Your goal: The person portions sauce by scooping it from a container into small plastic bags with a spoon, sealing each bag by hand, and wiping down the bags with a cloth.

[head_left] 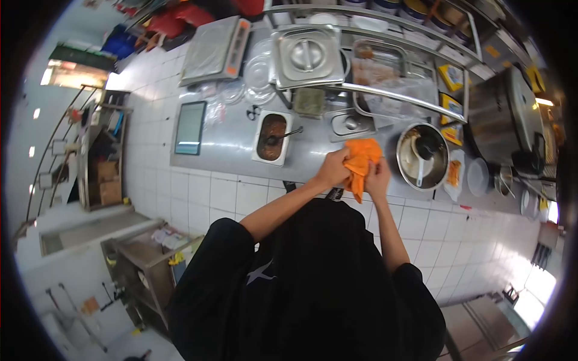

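Nearest is a black short-sleeved fabric shirt [313, 271]. Above the grey steel counter's [226, 141] front edge, a crumpled orange cloth [362, 157] is between left hand [333, 169] and right hand [378, 178], lengthwise away from the body; both hold it, equally near.

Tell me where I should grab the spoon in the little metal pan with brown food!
Probably by its handle tip, coming from the right: it sticks out past the pan's right rim, while the dark spoon head sits in the food.
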